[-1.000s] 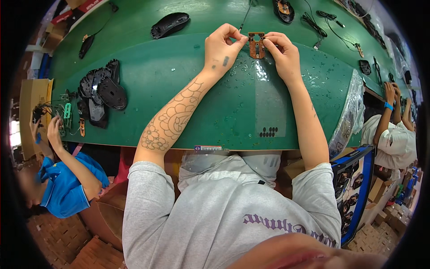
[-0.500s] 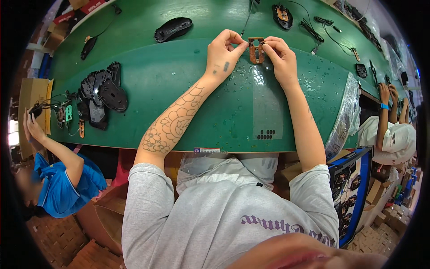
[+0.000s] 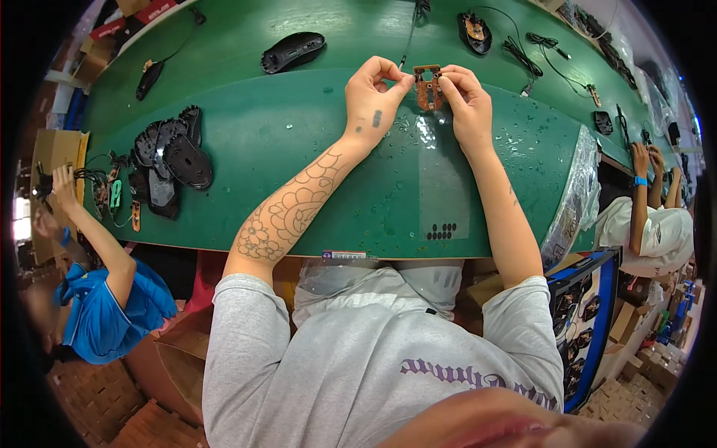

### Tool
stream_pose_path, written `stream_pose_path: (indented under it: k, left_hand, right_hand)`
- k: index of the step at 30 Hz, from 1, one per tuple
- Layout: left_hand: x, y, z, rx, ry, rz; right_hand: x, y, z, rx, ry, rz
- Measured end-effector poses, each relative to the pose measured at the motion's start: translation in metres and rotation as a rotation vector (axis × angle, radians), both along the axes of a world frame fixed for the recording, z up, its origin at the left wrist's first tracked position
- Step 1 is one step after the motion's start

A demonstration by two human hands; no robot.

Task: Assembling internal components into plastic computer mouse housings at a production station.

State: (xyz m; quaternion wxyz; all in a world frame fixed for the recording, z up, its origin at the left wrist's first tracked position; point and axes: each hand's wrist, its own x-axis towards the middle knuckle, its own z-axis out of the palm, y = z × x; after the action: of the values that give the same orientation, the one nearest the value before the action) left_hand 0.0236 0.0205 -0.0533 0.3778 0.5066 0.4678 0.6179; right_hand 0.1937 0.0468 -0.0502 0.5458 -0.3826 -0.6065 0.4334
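Note:
Over the far middle of the green mat, my right hand (image 3: 469, 108) pinches the right edge of a small brown circuit board (image 3: 430, 97), held upright with dark parts on it. My left hand (image 3: 370, 101) is closed at the board's upper left corner. A thin dark cable (image 3: 406, 54) runs from the far side of the table down to these left fingertips, which close on its end. The very tip is hidden, so I cannot tell whether it sits in the board.
Black mouse shells (image 3: 179, 153) lie piled at the left; another mouse shell (image 3: 293, 52) lies farther back. An opened mouse (image 3: 475, 33) with coiled cable is at the far right. A clear plastic sheet (image 3: 446, 187) lies before me. Co-workers' hands (image 3: 67, 190) work at left and right.
Both hands and the board sit slightly lower in the picture, with the grip unchanged. At the left, the co-worker's hands have shifted around a dark cable bundle.

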Motion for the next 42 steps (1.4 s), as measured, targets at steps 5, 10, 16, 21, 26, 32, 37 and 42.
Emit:
stream_pose_path:
  k: [5,10,16,21,26,32,37,42]
  left_hand:
    - [-0.005,0.001,0.011,-0.104,0.103,-0.086]
    - [-0.007,0.012,0.001,-0.088,0.087,-0.070]
    - [-0.047,0.085,0.079,-0.018,0.073,-0.071]
    - [-0.142,0.204,0.182,0.317,0.052,0.056]
    - [-0.146,0.222,0.199,0.676,0.507,0.109]
    - [-0.139,0.215,0.084,-0.151,0.900,-0.258]
    - [-0.093,0.195,0.038,-0.188,1.062,-0.184]
    - [-0.109,0.193,-0.008,0.233,1.122,0.188]
  right_hand:
    - [-0.002,0.001,0.001,0.000,0.060,0.037]
    - [-0.003,0.001,0.003,0.055,-0.029,0.008]
    - [-0.007,0.006,0.007,-0.101,0.136,-0.084]
    - [0.003,0.012,0.003,-0.214,0.227,-0.024]
    - [0.004,0.012,-0.001,-0.238,0.260,-0.024]
    - [-0.008,0.015,0.001,-0.201,0.271,0.044]
    - [0.003,0.010,-0.005,-0.096,0.250,-0.001]
    - [-0.016,0.014,-0.006,-0.008,0.218,-0.041]
